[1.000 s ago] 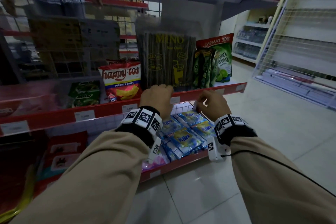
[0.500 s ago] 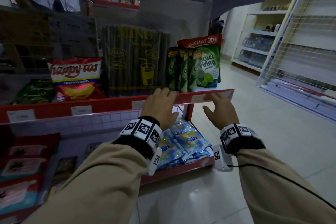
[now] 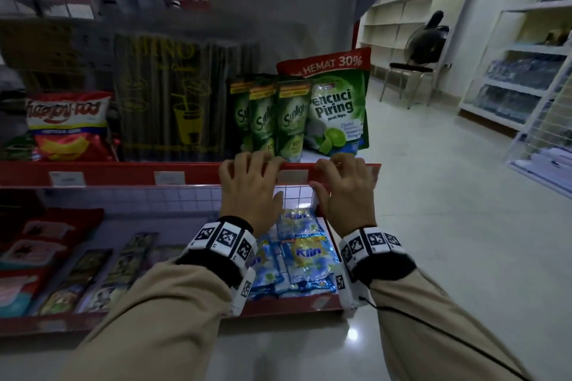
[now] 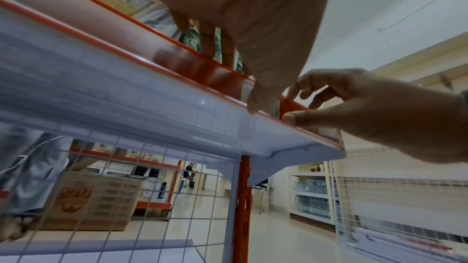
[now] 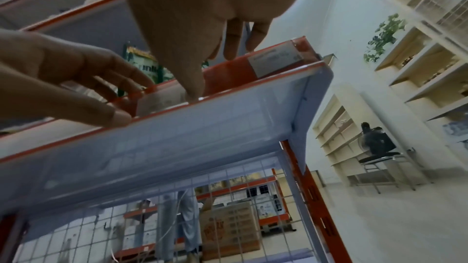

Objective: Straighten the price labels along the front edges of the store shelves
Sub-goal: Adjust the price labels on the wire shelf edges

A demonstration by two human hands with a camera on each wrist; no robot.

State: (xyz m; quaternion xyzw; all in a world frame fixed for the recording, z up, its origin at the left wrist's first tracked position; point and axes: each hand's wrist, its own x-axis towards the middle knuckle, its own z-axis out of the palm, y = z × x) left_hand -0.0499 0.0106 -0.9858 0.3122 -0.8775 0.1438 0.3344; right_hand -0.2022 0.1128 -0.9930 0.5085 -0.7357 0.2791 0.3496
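We have both hands on the red front edge [image 3: 192, 173] of the middle shelf, close to its right end. Our left hand [image 3: 247, 192] hooks its fingers [image 3: 263, 161] over the top of the strip, with the thumb [image 4: 263, 97] pressed against the lower lip just left of a price label [image 3: 292, 176]. Our right hand [image 3: 343, 192] does the same just right of that label: its fingers [image 3: 343, 162] curl over the top of the strip and its thumb [image 5: 195, 85] presses the lower lip, so the pale label sits in the strip between our two hands, both of which grip the strip rather than the label itself. In the right wrist view this label [image 5: 162, 101] looks slightly skewed in its holder, though blur keeps us from being sure. A second label [image 5: 276, 61] sits further right, near the shelf's right corner, apart from our fingers. Two more labels [image 3: 168, 177] show on the strip to the left of our hands. Behind the edge stand green Sunlight pouches [image 3: 291, 117], a dark pack of straws [image 3: 173, 96] and a red bag of tortilla chips [image 3: 69, 127]. On the shelf below, blue Kiin sachets [image 3: 306, 254] lie under our wrists
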